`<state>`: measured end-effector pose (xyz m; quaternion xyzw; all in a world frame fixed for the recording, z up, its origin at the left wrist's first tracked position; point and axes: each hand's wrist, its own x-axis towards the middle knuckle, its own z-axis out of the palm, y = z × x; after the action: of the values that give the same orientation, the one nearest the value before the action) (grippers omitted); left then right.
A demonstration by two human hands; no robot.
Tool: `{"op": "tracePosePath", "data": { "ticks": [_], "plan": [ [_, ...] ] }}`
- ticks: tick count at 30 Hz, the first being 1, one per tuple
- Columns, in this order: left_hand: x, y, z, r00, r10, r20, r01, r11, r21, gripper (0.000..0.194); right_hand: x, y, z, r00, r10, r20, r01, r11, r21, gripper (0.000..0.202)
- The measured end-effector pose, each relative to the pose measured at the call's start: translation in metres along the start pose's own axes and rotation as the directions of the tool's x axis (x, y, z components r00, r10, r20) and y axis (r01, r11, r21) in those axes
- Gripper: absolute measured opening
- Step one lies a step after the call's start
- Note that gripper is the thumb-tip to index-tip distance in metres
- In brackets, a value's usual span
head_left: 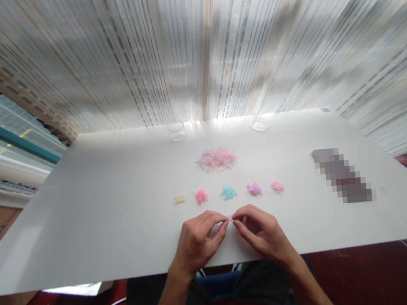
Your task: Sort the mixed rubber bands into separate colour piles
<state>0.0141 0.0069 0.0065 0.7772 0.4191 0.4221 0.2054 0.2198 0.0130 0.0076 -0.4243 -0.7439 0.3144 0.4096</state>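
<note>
Close to the table's front edge, my left hand (202, 235) and my right hand (262, 230) face each other with fingertips almost meeting. Both pinch a small pale lilac rubber band bundle (230, 219) between thumb and index finger; its far ends are covered by the fingertips. Just beyond lies a row of small sorted heaps: pale yellow bands (179, 199), coral pink bands (201, 197), turquoise bands (229, 192), purple bands (254, 189) and light pink bands (277, 186). Behind the row spreads a larger mixed-colour heap of bands (217, 159).
At the back of the white table (87, 205) stands a clear plastic tub (177, 131), with a clear round lid (259, 125) to its right. A pixelated dark object (343, 176) lies on the right side. Light blinds (180, 55) hang along the far edge.
</note>
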Motion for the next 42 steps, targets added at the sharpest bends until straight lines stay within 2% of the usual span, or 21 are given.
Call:
{"op": "tracePosePath", "data": {
  "ticks": [7,15,34,42],
  "plan": [
    [-0.0008,-0.0011,0.0005,1.000,-0.007,0.013,0.007,1.000,0.004,0.011,-0.0008,0.0024,0.0013,0.999,-0.038,0.025,0.038,0.999,0.005,0.011],
    [-0.0008,-0.0019,0.0011,1.000,0.002,0.031,-0.002,1.000,0.010,0.014,-0.0002,0.0017,0.0024,0.998,-0.063,-0.012,0.063,0.998,-0.016,0.009],
    [-0.0003,0.0006,-0.0006,1.000,-0.017,0.014,0.016,0.998,0.061,0.010,0.0006,0.0009,0.0025,1.000,-0.019,-0.025,0.018,0.998,-0.063,0.010],
    [-0.0016,-0.0011,0.0001,0.999,-0.030,0.033,0.029,0.998,0.052,0.010,0.0002,0.0011,0.0021,0.999,-0.042,-0.029,0.041,0.998,-0.047,0.006]
  ]
}}
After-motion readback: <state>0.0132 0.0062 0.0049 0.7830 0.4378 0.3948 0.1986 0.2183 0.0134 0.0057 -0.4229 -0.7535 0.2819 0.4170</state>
